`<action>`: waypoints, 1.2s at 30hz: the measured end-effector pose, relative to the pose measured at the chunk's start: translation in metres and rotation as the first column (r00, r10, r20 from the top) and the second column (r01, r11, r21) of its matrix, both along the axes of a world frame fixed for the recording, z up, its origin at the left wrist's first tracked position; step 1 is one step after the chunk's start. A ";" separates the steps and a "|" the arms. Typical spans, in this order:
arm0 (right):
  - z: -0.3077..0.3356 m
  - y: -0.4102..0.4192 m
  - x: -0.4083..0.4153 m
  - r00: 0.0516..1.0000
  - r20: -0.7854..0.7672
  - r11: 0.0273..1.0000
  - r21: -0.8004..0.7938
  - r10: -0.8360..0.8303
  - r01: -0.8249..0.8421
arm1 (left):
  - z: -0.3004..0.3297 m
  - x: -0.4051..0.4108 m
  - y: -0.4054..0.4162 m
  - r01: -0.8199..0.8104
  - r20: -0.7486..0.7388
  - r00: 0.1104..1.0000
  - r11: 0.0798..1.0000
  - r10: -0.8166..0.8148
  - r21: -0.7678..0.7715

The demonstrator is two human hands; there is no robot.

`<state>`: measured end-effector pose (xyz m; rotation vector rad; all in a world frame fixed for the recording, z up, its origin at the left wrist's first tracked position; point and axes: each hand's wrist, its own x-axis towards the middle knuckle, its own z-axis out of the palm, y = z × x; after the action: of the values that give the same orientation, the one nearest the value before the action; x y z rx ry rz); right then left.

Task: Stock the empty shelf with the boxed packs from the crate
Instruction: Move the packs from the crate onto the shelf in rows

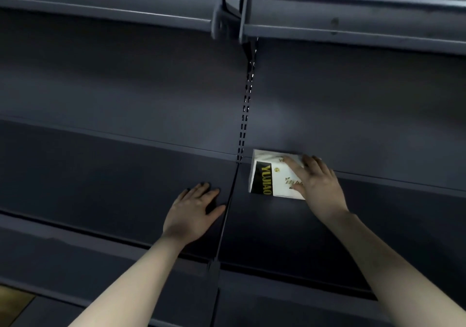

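Right hand (319,182) presses flat on the pack (272,179); left hand (194,208) rests open on the shelf (126,175). Pack may skew if pushed off-centre.

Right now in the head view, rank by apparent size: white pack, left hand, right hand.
1. white pack, though partly covered by the right hand.
2-3. left hand and right hand look alike; not ranked.

pretty dim in here. A dark grey metal back panel (126,79) with a slotted vertical upright (245,114) down its middle, grey metal upper shelves (353,16) overhead catching some light, and a brownish floor patch (13,304) far below-left of the upright.
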<state>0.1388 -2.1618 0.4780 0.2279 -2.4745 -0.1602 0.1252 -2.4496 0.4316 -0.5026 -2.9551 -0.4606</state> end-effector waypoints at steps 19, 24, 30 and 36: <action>0.009 -0.032 -0.063 0.975 0.053 0.952 0.233 -0.215 0.197 | 0.004 0.004 0.001 -0.004 -0.002 1.000 1.000 0.004 -0.011; 0.010 -0.026 -0.070 0.981 -0.013 0.949 0.251 -0.195 0.192 | 0.005 0.003 0.001 -0.008 -0.007 1.000 1.000 0.008 -0.017; 0.004 -0.040 -0.021 0.959 0.098 0.964 0.018 -0.265 0.264 | 0.007 0.003 0.000 -0.004 0.015 1.000 1.000 0.003 0.018; -0.017 -0.040 0.058 0.947 0.258 0.962 -0.141 -0.193 0.235 | 0.012 0.025 0.000 -0.043 0.002 0.999 0.993 0.043 0.113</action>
<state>0.1970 -2.2022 0.4613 -0.1037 -2.7359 -0.0115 0.1498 -2.4498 0.4435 -0.4254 -2.9118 -0.6184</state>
